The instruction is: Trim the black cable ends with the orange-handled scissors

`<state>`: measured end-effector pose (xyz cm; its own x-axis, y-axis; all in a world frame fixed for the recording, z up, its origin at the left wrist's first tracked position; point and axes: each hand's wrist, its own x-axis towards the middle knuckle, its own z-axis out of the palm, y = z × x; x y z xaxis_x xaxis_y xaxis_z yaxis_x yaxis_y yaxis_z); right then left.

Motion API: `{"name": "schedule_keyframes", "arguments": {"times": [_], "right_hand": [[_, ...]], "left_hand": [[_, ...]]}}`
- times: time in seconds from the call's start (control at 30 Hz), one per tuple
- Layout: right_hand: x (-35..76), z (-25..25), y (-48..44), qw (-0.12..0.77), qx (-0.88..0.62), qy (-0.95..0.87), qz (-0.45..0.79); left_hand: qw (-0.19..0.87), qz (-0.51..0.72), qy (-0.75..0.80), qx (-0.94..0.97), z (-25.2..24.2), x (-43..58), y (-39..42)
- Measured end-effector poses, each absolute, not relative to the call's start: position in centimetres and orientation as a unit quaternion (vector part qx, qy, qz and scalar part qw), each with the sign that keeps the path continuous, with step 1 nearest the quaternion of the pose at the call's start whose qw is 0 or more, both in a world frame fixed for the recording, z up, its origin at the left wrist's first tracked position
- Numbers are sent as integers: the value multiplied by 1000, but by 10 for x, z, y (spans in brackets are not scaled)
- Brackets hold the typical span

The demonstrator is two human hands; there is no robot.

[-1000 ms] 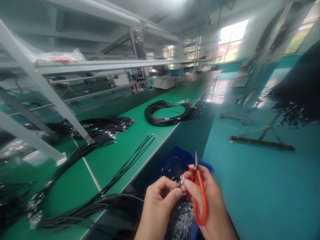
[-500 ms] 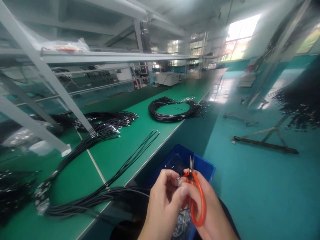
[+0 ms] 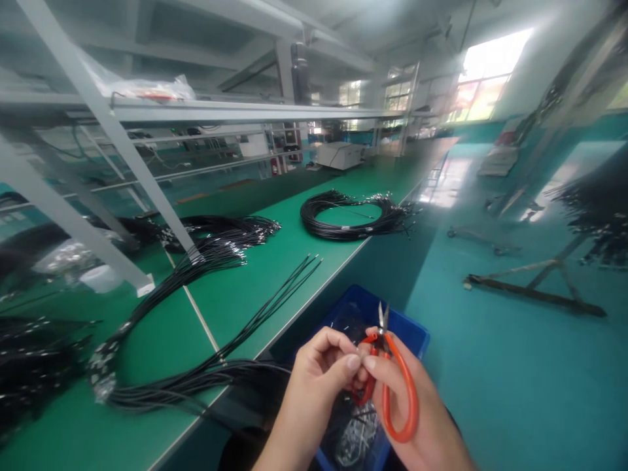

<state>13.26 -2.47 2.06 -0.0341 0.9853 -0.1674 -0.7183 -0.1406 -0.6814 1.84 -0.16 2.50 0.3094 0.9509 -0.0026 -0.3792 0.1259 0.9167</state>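
Red-handled scissors [image 3: 409, 392] rest in my right hand [image 3: 412, 399], the fingers around the handles. Their short blades point up and away from me, slightly parted. My left hand [image 3: 321, 379] is closed in a pinch, its thumb and fingertips meeting those of my right hand. What the left fingertips hold is too small and covered to make out. Under both hands stands a blue bin [image 3: 417, 337] with clear plastic scraps [image 3: 357, 437] inside. To the left, a bundle of black cables [image 3: 171, 392] lies curved on the green table, its near part running over the edge beside my left wrist.
A coil of black cables [image 3: 338, 230] lies farther along the green table [image 3: 265, 275]. More cable bundles [image 3: 230, 229] sit near the shelf's metal post [image 3: 147, 176]. On the right, a wheeled rack [image 3: 540, 297] with hanging black cables stands on the floor.
The view has turned slightly left. The scissor blades appear a little farther apart. A small shiny piece at my left fingertips is now covered, and the fingertips of both hands have come together.
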Motion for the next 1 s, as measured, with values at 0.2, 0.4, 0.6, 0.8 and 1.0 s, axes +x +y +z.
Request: {"name": "schedule_keyframes", "arguments": {"times": [0.2, 0.4, 0.6, 0.8, 1.0], "right_hand": [[133, 20, -21, 622, -301, -179, 700], [127, 20, -19, 621, -304, -159, 704], [121, 24, -20, 627, -301, -163, 700], [117, 24, -18, 634, -323, -194, 675], [116, 31, -14, 658, -399, -220, 600]], "left_hand": [[497, 492, 438, 564, 24, 5, -1], [85, 425, 450, 781, 29, 1, -5], [275, 441, 491, 699, 27, -4, -7], [506, 488, 443, 556, 22, 6, -14], [538, 478, 461, 519, 18, 7, -12]]}}
